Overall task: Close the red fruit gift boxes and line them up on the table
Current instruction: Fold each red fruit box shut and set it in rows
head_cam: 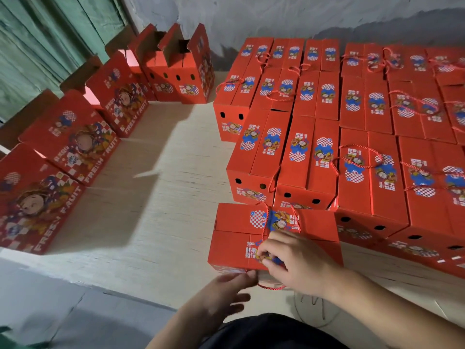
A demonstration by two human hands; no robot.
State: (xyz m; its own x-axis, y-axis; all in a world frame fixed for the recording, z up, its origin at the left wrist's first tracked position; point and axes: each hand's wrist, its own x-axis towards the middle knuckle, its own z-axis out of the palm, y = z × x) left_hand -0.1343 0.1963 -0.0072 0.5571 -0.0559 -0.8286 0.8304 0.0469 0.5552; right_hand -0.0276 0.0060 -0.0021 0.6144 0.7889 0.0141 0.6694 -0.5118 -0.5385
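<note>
A closed red fruit gift box point(234, 238) lies nearest me at the table's front edge, top flaps together, red rope handle point(266, 222) looped over it. My right hand point(294, 263) rests on its lid with curled fingers pinching at the flap seam. My left hand point(226, 293) is just below the box's near edge, fingers relaxed, fingertips touching the rope loop point(271, 287) that hangs there. Behind it several closed red boxes point(352, 117) stand packed in rows.
Along the left edge several open-topped red boxes point(75, 139) lean in a line, more open ones point(176, 69) at the far corner. The pale wooden table point(161, 187) shows between the two groups. A grey wall is behind, a grey floor below left.
</note>
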